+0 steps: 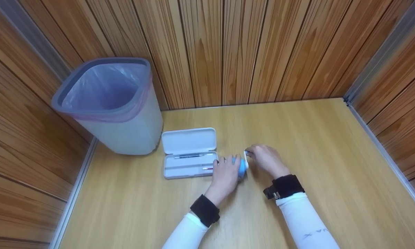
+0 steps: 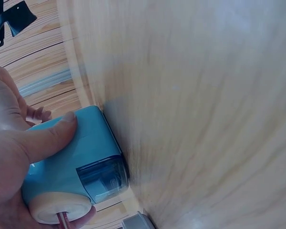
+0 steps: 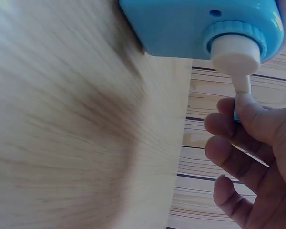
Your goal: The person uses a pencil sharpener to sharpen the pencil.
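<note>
A blue crank pencil sharpener (image 2: 62,164) stands on the wooden table, gripped by my left hand (image 1: 225,176) with the thumb along one side. From its cream round front sticks a red pencil (image 2: 63,220), its far end pointing left over the pencil case in the head view. On the opposite side is a white crank (image 3: 237,57). My right hand (image 1: 267,159) pinches the crank's small blue knob (image 3: 236,110) between thumb and forefinger, other fingers loosely bent. A clear dark-blue shavings drawer (image 2: 104,179) shows low on the sharpener's front.
A pale pencil case (image 1: 189,141) lies with its lid up just left of the sharpener, a dark pen-like stick (image 1: 190,156) inside it. Behind it at the left stands a bin (image 1: 134,135) with a liner. Wood-panelled walls (image 1: 235,52) enclose the table (image 1: 297,128).
</note>
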{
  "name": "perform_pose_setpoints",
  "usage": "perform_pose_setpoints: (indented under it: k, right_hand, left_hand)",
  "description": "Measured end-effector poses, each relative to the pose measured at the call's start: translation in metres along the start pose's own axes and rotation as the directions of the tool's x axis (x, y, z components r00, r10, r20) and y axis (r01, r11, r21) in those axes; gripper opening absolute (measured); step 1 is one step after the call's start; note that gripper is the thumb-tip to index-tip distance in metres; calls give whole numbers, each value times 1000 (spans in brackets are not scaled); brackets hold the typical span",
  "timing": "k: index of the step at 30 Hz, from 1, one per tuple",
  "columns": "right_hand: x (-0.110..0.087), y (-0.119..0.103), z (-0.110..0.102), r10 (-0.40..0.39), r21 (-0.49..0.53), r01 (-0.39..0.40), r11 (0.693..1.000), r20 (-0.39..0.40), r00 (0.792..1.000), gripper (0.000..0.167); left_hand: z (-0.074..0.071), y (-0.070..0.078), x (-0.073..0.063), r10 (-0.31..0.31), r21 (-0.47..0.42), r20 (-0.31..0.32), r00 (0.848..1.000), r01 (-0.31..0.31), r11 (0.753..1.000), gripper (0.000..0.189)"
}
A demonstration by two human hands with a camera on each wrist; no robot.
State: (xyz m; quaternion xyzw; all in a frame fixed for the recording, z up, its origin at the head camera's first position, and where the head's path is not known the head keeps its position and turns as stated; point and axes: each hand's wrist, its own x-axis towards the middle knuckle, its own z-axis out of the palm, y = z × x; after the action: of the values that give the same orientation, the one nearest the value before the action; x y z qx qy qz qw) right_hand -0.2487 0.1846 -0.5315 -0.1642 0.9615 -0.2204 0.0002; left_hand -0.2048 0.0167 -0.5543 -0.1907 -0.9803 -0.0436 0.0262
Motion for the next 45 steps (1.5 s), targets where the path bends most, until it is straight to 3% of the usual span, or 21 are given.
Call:
perform_pose_setpoints:
  k: [16, 23, 27, 33, 38, 45]
  right_hand:
    - [3, 8, 11, 83, 28, -86, 996, 98, 992, 22]
    - [-6, 14, 23, 55, -4, -55, 998, 178, 982, 7]
    - [-12, 11, 26, 68, 53, -80, 995, 203, 977, 4]
    - [-20, 5, 23, 35, 93, -61, 994, 260, 965, 3]
    - [-28, 1, 17, -7, 138, -36, 990, 297, 955, 8]
    - [-37, -14, 2, 51, 65, -82, 995, 381, 923, 9]
  left_hand:
    - [1, 2, -1, 0, -26, -20, 1000, -1, 1000, 67]
    - [4, 2, -1, 9, 8, -75, 997, -9, 1000, 67]
    - [3, 1, 0, -1, 17, -54, 999, 2, 1000, 69]
    - [2, 0, 0, -12, 1, -13, 1000, 12, 1000, 72]
    - [2, 0, 0, -7, 9, -36, 999, 7, 1000, 69]
    - [2, 1, 1, -7, 0, -16, 1000, 7, 1000, 61]
